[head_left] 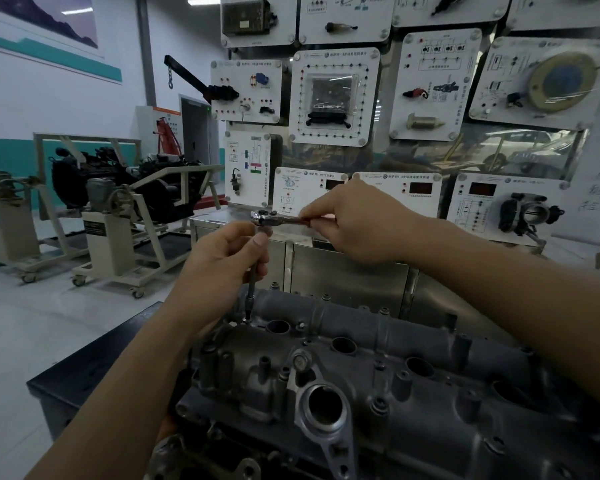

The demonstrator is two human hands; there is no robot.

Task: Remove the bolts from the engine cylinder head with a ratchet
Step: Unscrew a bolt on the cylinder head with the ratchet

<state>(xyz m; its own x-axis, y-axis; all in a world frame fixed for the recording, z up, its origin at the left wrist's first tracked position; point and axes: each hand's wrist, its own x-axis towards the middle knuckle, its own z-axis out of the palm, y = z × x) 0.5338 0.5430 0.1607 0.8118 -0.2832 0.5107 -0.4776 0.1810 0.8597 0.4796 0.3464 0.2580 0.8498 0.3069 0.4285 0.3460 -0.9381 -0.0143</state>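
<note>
- Nearest, the cylinder head [378,375] sits on the dark worktop [94,368].
- Beyond it, the left hand [222,268] curls round the extension bar [252,289], whose tip sits on a far-corner bolt [246,319].
- Up top, the right hand [357,220] grips the ratchet [271,219] handle.
- This bolt isn't out yet; most of the job probably remains.

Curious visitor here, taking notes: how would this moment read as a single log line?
left hand: grips extension bar | right hand: holds ratchet by handle | bar tip: on cylinder head, far left corner

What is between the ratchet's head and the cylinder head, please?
In the head view, a thin extension bar runs down from the ratchet to the far corner of the cylinder head; the left hand grips its upper part.
</note>
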